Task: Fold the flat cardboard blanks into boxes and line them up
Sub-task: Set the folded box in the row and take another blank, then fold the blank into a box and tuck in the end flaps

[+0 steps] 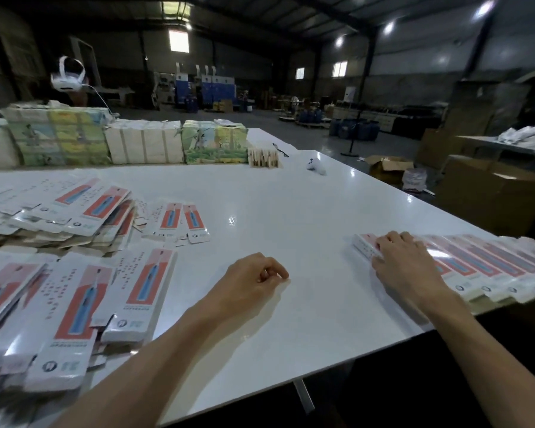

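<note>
Two hands: we see both over the white table point(291, 196), well apart.
Left hand point(254, 273): fingers loosely curled, holding nothing; we cannot tell if it touches the table.
Right hand point(410, 267): fingers straight and a little spread, lying flat on the end box point(363, 246) of the row.
Boxes point(491, 264): folded, side by side in one row, running from under the right hand out to its right.
Blanks point(74, 304): flat, in loose piles left of the left hand.
Bundles point(142, 146): stacked far beyond both hands.
</note>
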`<state>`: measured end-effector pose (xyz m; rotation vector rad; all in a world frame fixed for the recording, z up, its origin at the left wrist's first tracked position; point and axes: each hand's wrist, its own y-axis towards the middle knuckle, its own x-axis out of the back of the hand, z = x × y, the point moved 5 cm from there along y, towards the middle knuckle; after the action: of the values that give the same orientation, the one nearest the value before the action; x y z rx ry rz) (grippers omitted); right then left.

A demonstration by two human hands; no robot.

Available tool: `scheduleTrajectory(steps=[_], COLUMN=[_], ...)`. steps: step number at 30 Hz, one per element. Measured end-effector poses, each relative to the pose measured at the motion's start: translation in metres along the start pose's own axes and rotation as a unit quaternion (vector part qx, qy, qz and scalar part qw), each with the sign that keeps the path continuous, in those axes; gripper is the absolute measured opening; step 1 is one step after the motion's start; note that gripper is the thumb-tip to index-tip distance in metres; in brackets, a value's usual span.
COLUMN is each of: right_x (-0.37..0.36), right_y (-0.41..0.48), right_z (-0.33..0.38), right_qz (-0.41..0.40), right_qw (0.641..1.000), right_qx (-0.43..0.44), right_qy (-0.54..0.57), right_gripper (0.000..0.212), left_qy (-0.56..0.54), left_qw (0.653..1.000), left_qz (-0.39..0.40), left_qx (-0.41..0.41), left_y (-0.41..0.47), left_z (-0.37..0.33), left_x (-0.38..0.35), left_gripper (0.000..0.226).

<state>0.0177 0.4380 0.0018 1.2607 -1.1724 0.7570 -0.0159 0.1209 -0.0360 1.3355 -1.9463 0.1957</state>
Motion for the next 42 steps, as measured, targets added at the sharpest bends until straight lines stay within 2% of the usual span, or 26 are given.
scheduleTrajectory(steps=[4,7,9,11,16,20,24,28,32,34,39,42], right_x=[0.015,0.026,0.030,0.027,0.002,-0.007,-0.011,-0.012,-0.012,-0.012,-0.013,-0.013], right_y=[0.011,0.022,0.029,0.033,0.030,0.036,0.037,0.039,0.042,0.043,0.043,0.043], right_z=[0.037,0.091,0.128,0.159,0.193,0.187,0.185,0.185,0.186,0.186,0.185,0.185], right_qz=[-0.042,-0.050,-0.043,-0.031,-0.038,-0.046,-0.035,-0.026,-0.016,-0.013,-0.011,-0.007], right_qw=[0.999,0.986,0.966,0.954,0.947,0.946,0.942,0.937,0.929,0.926,0.922,0.922], right_qx=[0.031,0.089,0.111,0.122,0.137,0.145,0.138,0.139,0.139,0.139,0.137,0.141], right_qy=[0.014,0.133,0.228,0.272,0.289,0.285,0.304,0.321,0.341,0.350,0.361,0.361], right_gripper=[0.037,0.039,0.031,0.023,0.020,0.019,0.020,0.020,0.020,0.020,0.020,0.020], left_qy=[0.009,0.003,-0.007,-0.020,-0.029,0.044,0.211,0.344,0.424,0.418,0.431,0.372], left_qw=[1.000,1.000,1.000,1.000,0.999,0.994,0.959,0.894,0.828,0.822,0.817,0.847], left_qz=[0.010,0.008,0.001,-0.005,-0.043,-0.101,-0.167,-0.097,-0.054,-0.055,-0.087,-0.093], left_qx=[0.001,0.004,0.003,0.002,-0.008,0.011,0.090,0.271,0.364,0.384,0.373,0.368], left_y=[0.001,0.000,-0.001,-0.001,-0.004,0.000,0.001,-0.021,-0.049,-0.055,-0.054,-0.052], left_z=[-0.002,-0.002,-0.002,-0.004,-0.010,-0.016,-0.022,0.002,0.021,0.026,0.025,0.027], left_x=[0.001,0.000,0.002,0.005,0.011,0.025,0.073,0.131,0.154,0.155,0.157,0.159], left_gripper=[0.019,0.019,0.018,0.017,0.017,0.016,0.029,0.036,0.045,0.058,0.090,0.086])
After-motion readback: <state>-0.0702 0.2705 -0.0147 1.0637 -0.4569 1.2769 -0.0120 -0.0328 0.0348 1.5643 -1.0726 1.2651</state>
